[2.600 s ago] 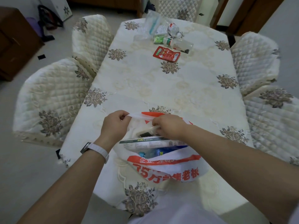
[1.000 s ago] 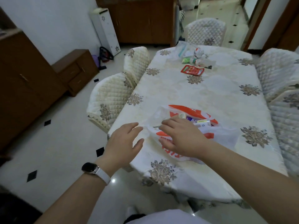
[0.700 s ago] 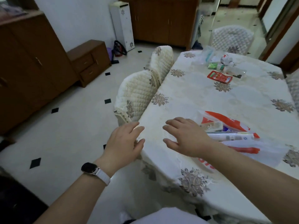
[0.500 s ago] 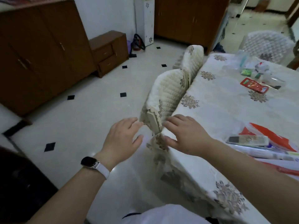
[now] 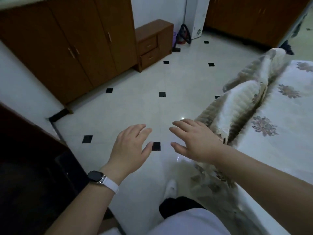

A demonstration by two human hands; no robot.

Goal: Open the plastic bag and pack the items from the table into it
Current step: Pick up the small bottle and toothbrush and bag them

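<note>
The plastic bag and the items are out of view. Only the left strip of the table [image 5: 279, 150] shows at the right edge, covered in a cream cloth with flower patterns. My left hand [image 5: 130, 148], with a watch on its wrist, hovers over the tiled floor, fingers spread and holding nothing. My right hand [image 5: 194, 139] hovers beside it, just left of the table's near corner, also spread and holding nothing.
Two quilted cream chairs [image 5: 237, 109] stand tucked against the table's left side. Brown wardrobes [image 5: 67, 44] and a low drawer cabinet [image 5: 152, 43] line the far wall. A dark piece of furniture [image 5: 25, 167] sits at my near left. White floor tiles [image 5: 135, 102] lie between.
My view has swung left, away from the table. The bag with its items has left the frame. Both hands let go of the bag and now hang spread in the air.
</note>
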